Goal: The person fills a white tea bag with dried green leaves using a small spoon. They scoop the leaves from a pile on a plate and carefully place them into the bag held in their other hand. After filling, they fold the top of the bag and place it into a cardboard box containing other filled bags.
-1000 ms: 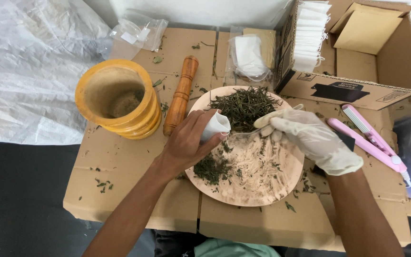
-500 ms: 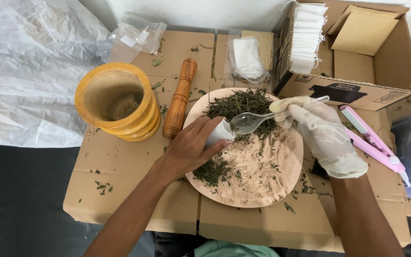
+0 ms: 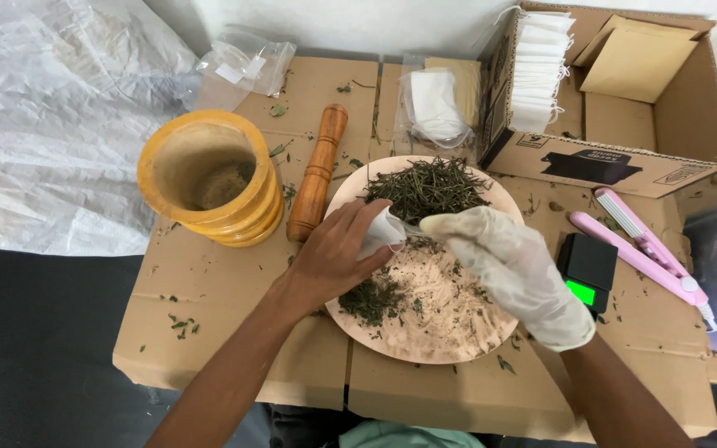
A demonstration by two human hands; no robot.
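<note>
An open cardboard box (image 3: 624,108) of white sachets sits upper right; a clear plastic bag (image 3: 246,65) lies upper left. At centre, the bare left hand (image 3: 334,257) pinches a small white sachet (image 3: 383,232) over the wooden plate (image 3: 466,332). The gloved right hand (image 3: 512,270), curled, holds a spoon handle (image 3: 412,232) at it.

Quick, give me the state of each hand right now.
Left hand: bare, fingers closed on a small white paper sachet.
Right hand: in a white glove, fingers closed at the sachet's mouth; what it holds cannot be told.
</note>
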